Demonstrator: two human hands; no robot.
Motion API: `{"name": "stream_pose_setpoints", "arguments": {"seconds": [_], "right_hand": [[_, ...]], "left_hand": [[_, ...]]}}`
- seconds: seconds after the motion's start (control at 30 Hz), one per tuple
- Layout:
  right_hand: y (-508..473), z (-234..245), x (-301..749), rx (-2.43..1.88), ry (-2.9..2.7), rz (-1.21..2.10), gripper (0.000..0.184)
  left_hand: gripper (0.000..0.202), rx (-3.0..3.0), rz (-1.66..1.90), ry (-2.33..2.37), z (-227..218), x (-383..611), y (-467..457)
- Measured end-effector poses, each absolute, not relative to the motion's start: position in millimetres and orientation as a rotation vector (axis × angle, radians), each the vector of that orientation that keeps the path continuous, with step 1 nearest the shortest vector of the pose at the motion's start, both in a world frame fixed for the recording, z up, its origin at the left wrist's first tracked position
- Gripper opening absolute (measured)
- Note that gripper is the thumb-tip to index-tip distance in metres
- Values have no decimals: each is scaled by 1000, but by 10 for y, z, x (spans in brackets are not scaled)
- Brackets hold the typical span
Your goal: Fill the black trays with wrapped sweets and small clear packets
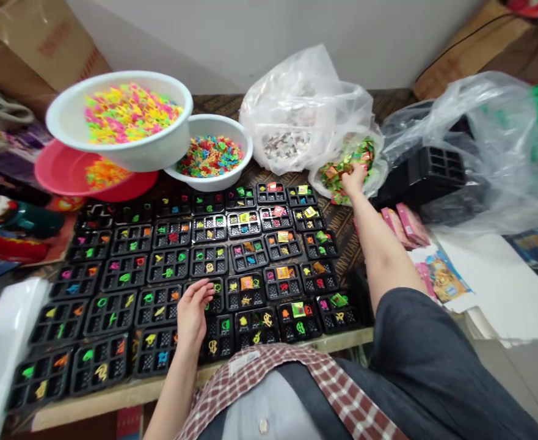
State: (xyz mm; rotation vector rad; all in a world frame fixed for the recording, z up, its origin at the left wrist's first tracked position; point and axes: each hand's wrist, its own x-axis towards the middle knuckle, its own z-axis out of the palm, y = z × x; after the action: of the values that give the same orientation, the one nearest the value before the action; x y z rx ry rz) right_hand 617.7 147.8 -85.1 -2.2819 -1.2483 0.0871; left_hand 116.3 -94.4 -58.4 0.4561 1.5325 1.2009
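Observation:
My left hand (pixel 192 311) hovers over the middle of the black compartment trays, fingers loosely extended near a tray (pixel 210 260) with small plastic pieces in it. Nothing shows in that hand. At the back right, my right hand (pixel 355 179) reaches into a clear plastic bag (pixel 378 174) of small shiny green, red and gold packets (pixel 339 174). Its fingertips are hidden among them. Rows of trays cover the table; many have coloured plastic shapes in some compartments. Several on the right also bear a packet, such as the orange packet (pixel 247 282).
A large white basin (pixel 177 143) of bright pieces overlaps a red basin (pixel 51 174). Beside them are a smaller white basin (pixel 245 153) and a plastic bag (pixel 269 110) of silvery-white pieces. Stacked black trays (pixel 443 168) and pink boxes (pixel 411 223) stand right.

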Motion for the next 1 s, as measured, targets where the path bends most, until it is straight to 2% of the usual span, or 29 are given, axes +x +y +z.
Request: {"name": "stream_pose_setpoints", "arguments": {"seconds": [0.13, 0.23, 0.47, 0.57, 0.7, 0.83, 0.9, 1.0], "right_hand": [[1373, -576, 6120, -1953, -769, 397, 31], [1155, -389, 5826, -1711, -703, 708, 24], [96, -199, 4055, -1114, -1481, 1892, 32], [-283, -247, 3342, -985, -1955, 1832, 24], [-502, -327, 2721, -1124, -2334, 1447, 37], [-563, -329, 2383, -1076, -2407, 1195, 42], [-561, -343, 2288, -1039, -2370, 1195, 47], [-542, -426, 2204, -1015, -2228, 1339, 49]], "left_hand": [[34, 486, 1170, 1500, -627, 1159, -916], [34, 498, 1145, 1433, -602, 1230, -867], [45, 330, 1001, 1022, -378, 1666, -867], [47, 272, 1011, 922, -436, 1763, -949], [35, 138, 1127, 965, -605, 1644, -1097], [13, -24, 1258, 979, -755, 1352, -1176], [8, -55, 1295, 965, -805, 1200, -1182], [13, -64, 1324, 911, -831, 1007, -1174]]}}
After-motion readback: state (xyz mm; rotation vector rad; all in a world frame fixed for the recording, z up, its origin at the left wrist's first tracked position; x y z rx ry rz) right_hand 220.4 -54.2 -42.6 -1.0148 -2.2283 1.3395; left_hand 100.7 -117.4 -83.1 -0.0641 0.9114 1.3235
